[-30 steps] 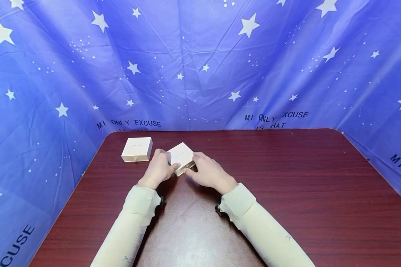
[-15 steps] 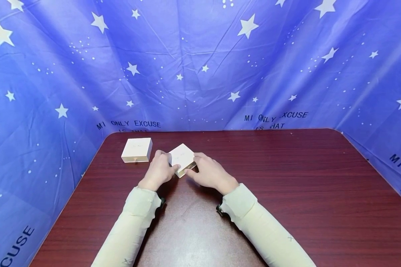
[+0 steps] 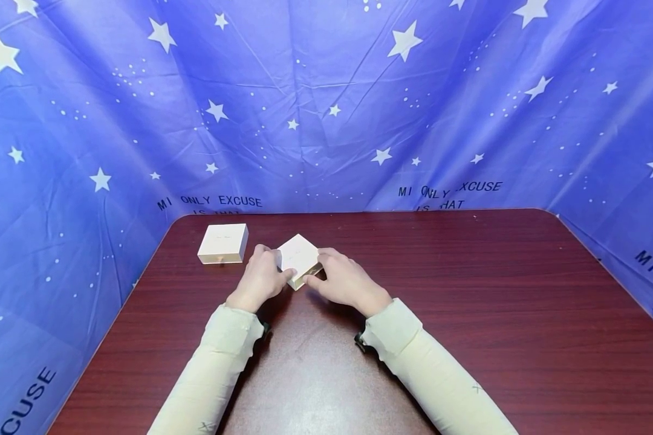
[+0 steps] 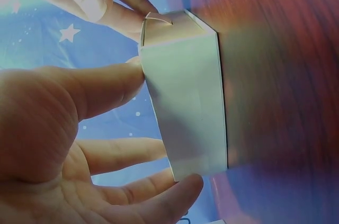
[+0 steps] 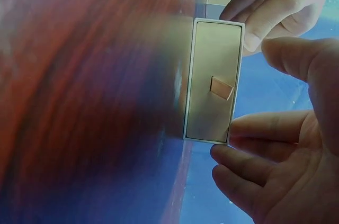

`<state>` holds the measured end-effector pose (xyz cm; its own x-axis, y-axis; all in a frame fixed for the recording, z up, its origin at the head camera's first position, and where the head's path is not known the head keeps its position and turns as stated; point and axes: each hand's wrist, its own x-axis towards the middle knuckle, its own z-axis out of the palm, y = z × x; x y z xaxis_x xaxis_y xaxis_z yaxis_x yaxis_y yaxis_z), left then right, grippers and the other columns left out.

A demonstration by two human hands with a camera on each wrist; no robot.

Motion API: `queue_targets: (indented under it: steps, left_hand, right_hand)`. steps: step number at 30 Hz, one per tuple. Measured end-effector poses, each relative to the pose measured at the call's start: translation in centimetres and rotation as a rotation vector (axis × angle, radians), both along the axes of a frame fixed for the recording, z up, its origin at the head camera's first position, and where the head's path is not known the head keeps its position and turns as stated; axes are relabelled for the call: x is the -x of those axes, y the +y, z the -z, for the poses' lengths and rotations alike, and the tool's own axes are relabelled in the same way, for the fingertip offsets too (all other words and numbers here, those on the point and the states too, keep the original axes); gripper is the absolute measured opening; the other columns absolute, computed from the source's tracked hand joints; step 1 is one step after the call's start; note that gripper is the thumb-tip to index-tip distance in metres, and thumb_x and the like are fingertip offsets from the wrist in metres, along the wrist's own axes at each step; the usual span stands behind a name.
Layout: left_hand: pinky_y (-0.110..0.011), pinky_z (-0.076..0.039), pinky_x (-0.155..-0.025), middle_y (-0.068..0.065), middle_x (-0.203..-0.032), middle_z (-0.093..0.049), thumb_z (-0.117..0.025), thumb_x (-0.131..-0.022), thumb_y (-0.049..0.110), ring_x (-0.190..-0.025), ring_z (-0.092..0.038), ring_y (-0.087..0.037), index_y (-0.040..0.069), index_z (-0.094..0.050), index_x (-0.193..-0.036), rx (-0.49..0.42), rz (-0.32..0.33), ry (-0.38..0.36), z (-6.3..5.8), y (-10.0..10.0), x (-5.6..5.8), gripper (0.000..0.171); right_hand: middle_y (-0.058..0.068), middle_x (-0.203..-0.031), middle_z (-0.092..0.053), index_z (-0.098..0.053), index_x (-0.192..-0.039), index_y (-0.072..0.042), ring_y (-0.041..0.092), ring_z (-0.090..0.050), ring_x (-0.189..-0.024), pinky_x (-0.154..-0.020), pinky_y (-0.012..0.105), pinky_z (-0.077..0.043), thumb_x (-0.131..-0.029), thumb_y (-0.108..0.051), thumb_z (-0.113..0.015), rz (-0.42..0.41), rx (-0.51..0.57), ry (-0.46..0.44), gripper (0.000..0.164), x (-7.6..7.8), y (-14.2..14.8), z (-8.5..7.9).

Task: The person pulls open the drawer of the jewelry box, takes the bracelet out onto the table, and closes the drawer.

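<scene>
A small white drawer box [image 3: 299,257] with a gold drawer front [image 5: 217,60] rests on the table, turned cornerwise in the head view. A short tan pull tab [image 5: 221,88] sticks out of the drawer front, and the drawer sits flush in its sleeve. My left hand [image 3: 258,275] holds the box by its left side, thumb at the near corner and fingers at the far end. At the right corner, my right hand [image 3: 345,278] touches the box with its fingertips. Its thumb [image 5: 288,57] is extended, apart from the drawer front.
A second white drawer box [image 3: 222,241] lies to the left of my left hand, its tab facing me. Both stand on a dark red wooden table [image 3: 495,314]. A blue curtain with white stars [image 3: 305,90] hangs behind the table and at its sides.
The held drawer box has shifted slightly to the right and towards me, and both hands have moved with it. The second box stays where it was.
</scene>
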<state>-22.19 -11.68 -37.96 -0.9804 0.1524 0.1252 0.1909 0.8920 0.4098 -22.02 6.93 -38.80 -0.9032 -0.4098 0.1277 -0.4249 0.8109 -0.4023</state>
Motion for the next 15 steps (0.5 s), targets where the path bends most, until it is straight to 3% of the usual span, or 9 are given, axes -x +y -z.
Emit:
queue_targets:
  steps: [6, 15]
  left_hand:
    - [-0.045, -0.047, -0.079, -0.022, -0.101, -0.052, -0.076, -0.081, 0.027, -0.086, -0.057, -0.038, 0.004, -0.055, -0.071, 0.000, 0.007, 0.009, 0.04, 0.22, -0.10, 0.033]
    - [-0.046, -0.044, -0.081, -0.019, -0.090, -0.058, -0.075, -0.082, 0.028, -0.092, -0.055, -0.039, 0.004, -0.053, -0.069, 0.039, 0.027, 0.032, 0.03, 0.48, -0.18, 0.035]
  right_hand:
    - [0.008, -0.134, -0.052, -0.063, -0.116, -0.005, 0.025, -0.058, -0.112, -0.093, 0.040, -0.047, -0.083, -0.040, -0.070, 0.001, 0.007, 0.009, 0.048, 0.05, 0.32, 0.00]
    - [0.012, -0.132, -0.054, -0.064, -0.112, -0.004, 0.027, -0.058, -0.112, -0.095, 0.040, -0.046, -0.083, -0.037, -0.071, 0.006, -0.005, 0.004, 0.045, 0.04, 0.48, -0.16]
